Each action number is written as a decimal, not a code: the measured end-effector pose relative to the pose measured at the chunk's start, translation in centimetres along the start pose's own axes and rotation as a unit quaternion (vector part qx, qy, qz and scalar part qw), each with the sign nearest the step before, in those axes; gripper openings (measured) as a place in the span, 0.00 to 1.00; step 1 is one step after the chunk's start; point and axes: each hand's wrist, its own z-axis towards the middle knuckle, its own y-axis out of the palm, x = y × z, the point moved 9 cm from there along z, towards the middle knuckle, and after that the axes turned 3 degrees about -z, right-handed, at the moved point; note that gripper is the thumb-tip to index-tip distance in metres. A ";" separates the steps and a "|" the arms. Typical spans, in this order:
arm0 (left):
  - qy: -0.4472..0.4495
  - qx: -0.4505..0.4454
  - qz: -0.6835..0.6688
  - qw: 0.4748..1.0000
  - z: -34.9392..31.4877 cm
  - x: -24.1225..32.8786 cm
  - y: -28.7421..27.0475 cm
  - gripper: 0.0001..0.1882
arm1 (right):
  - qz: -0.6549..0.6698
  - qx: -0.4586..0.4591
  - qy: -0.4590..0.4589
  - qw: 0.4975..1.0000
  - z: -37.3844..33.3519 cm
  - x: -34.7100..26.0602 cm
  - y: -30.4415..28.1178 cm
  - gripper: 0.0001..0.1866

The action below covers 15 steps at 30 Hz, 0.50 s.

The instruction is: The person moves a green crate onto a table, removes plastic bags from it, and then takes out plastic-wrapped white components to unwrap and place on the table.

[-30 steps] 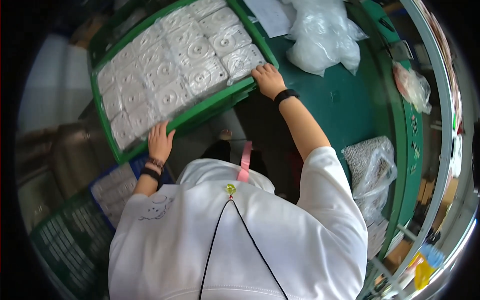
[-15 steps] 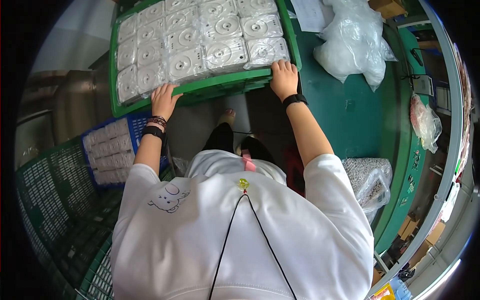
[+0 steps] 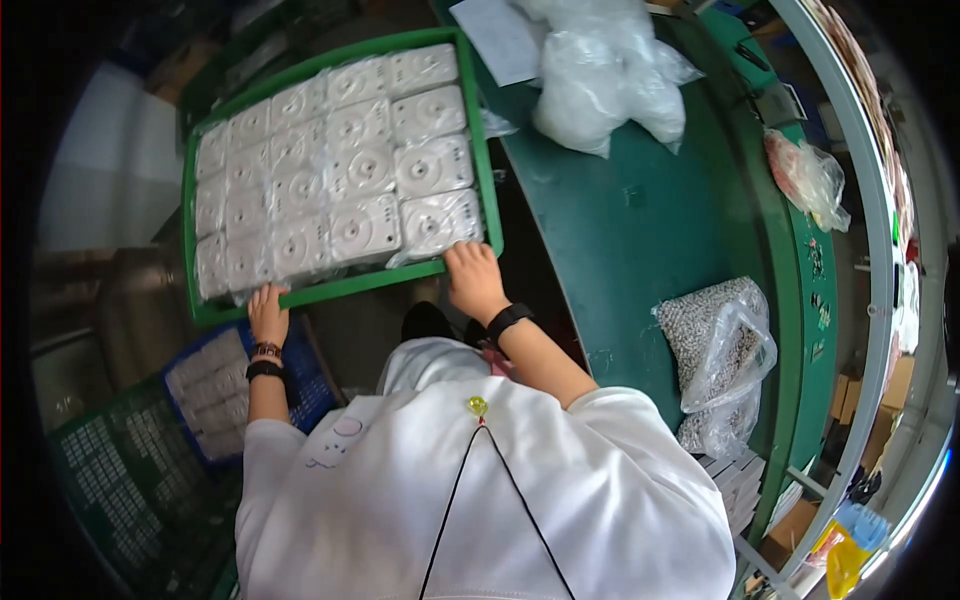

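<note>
In front of me is a green plastic crate (image 3: 400,276) packed with rows of white, square, plastic-wrapped units (image 3: 361,170), each with a round disc shape on its face. My left hand (image 3: 268,314) is closed over the near rim toward its left part, fingers on top. At the near right corner my right hand (image 3: 475,279) grips the same rim, beside the wrapped unit in that corner. Both thumbs and palms are partly hidden. The crate sits tilted in view, its right side close to the green worktable; what bears it from below cannot be seen.
The green worktable (image 3: 620,230) runs along my right. On it lie clear bags (image 3: 590,90), a paper sheet (image 3: 497,40) and a bag of small grey pieces (image 3: 715,350). At lower left stand a blue crate (image 3: 310,370) of white units and a green mesh crate (image 3: 130,480).
The crate has shifted left and nearer to me in view, with both hands still on its rim. More of its far side and of the worktable now shows.
</note>
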 end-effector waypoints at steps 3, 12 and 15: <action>-0.011 0.008 0.031 0.999 -0.5 0.5 0.7 0.11 | -0.004 0.014 -0.035 0.999 0.1 0.7 0.4 0.16; -0.104 0.067 0.079 0.989 -1.8 5.9 -0.4 0.10 | -0.041 0.017 -0.103 0.994 3.2 5.3 -2.6 0.15; -0.138 0.059 0.073 0.986 -2.5 8.8 0.1 0.12 | 0.015 0.019 -0.104 0.994 3.9 7.6 -4.0 0.16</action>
